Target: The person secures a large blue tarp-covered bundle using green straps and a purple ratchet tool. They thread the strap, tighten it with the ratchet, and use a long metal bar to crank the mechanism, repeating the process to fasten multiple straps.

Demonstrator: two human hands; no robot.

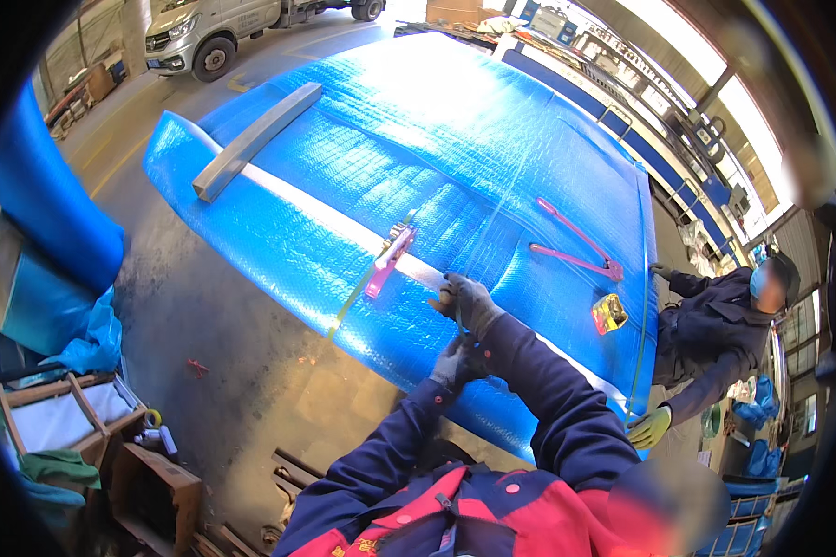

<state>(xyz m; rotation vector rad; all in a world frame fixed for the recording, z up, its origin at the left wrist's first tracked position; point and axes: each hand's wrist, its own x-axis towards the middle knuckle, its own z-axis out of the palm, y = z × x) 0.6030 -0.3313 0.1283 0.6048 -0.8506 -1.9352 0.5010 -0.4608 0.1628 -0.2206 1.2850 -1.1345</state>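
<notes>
A large bundle wrapped in blue bubble film (437,167) lies in front of me, with a white strip (316,212) along its near side. My right hand (469,304), in a grey glove, is closed over the near edge; what it grips is too small to make out. Just below it, my left hand (450,362), also gloved, is closed near the film's side, its hold hidden. To their left, a pink-handled strapping tensioner (390,262) sits on a narrow strap (348,302) running over the edge. Farther right lies a long-handled pink tool (581,243).
A grey metal bar (255,144) rests across the bundle's far left. Beside the pink tool is a yellow-and-red packet (609,314). At right, a co-worker (715,325) has both gloved hands at the bundle's edge. A cardboard box (156,492) stands lower left; a van (218,32) is behind.
</notes>
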